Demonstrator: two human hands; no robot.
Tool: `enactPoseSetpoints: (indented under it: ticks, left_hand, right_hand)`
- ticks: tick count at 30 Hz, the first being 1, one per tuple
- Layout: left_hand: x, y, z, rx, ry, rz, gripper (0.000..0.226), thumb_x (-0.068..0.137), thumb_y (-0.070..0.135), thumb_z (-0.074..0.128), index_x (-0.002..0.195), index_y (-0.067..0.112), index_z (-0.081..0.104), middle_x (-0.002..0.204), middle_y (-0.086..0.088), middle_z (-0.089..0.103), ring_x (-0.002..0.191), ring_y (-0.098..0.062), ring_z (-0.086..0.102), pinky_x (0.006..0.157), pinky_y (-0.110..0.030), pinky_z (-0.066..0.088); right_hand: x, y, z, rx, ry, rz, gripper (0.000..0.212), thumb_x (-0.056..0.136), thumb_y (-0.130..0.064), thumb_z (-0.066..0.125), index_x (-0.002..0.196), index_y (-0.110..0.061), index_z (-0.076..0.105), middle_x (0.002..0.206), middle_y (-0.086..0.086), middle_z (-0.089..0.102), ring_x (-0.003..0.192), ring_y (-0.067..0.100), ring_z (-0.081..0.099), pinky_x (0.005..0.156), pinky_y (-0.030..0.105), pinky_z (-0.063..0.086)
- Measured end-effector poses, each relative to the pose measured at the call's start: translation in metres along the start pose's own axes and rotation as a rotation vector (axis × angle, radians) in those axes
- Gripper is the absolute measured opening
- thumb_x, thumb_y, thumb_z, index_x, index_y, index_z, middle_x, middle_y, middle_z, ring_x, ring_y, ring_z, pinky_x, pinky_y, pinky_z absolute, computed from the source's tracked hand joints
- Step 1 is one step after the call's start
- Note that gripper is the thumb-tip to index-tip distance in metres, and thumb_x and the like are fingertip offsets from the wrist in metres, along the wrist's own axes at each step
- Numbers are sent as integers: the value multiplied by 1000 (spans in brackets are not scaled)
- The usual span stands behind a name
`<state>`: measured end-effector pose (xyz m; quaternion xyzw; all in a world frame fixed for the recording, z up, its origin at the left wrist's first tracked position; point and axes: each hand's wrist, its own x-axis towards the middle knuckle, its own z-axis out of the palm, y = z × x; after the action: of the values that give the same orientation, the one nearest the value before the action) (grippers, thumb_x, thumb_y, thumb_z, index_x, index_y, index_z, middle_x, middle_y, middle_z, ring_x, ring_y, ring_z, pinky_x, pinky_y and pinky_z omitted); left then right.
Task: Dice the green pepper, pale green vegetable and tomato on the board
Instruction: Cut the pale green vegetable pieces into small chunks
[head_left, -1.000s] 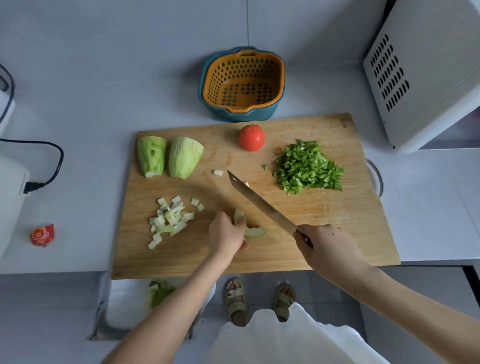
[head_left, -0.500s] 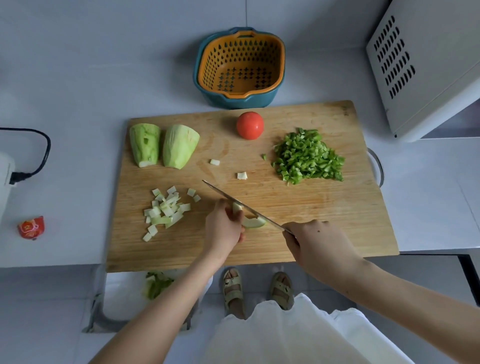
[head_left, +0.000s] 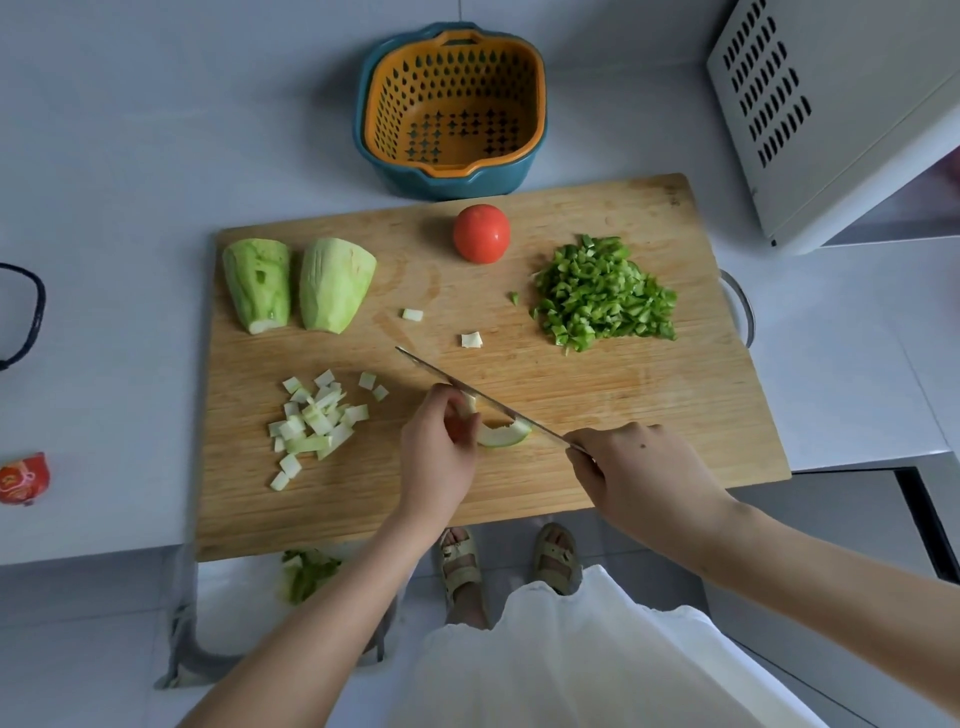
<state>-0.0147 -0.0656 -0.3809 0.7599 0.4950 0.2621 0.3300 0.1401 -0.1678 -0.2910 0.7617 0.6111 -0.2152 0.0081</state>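
Curved pale green vegetable slice (head_left: 506, 435) lies near-centre on the wooden cutting board (head_left: 649, 415), long axis left-right. The left hand (head_left: 441, 447) pinches its left end; the right hand (head_left: 634, 473), clenched on the steel knife (head_left: 467, 387), sets the blade along its far edge, beside those fingertips.

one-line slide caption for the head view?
Left hand pins a pale green vegetable slice on the wooden cutting board while the right hand holds a steel knife against it.
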Motion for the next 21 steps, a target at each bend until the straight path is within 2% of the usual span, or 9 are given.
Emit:
enactPoseSetpoints:
  ticks: [8,11,16,21]
  left_hand:
    - [0,-1,-1,-37,-45,-15,22,81,3,68,85,15,50,68,10,51,61,-6,52,56,-15,39]
    - [0,-1,-1,-24,-75,-49,22,83,6,66,85,16,47,65,1,52,61,-16,53,55,-27,42]
    - [0,1,0,3,-58,11,22,83,2,65,86,15,48,68,14,46,59,-3,47,55,-7,36]
    - [-5,-7,3,79,-36,94,12,83,-1,63,83,5,53,75,3,52,64,-12,51,57,-4,35]
  right_hand:
    - [17,0,5,-19,-98,5,27,99,-29,31,78,-20,45,57,-5,39,47,16,34,44,26,27]
    - [31,-4,16,2,-120,5,26,99,-28,31,82,-20,48,66,0,48,56,23,43,44,27,28]
    - [24,0,14,40,-65,3,25,98,-28,34,78,-18,45,58,-3,41,58,26,44,45,29,27]
    - [6,1,5,-7,-53,-17,26,99,-29,32,79,-21,48,55,-6,36,46,17,33,42,24,22]
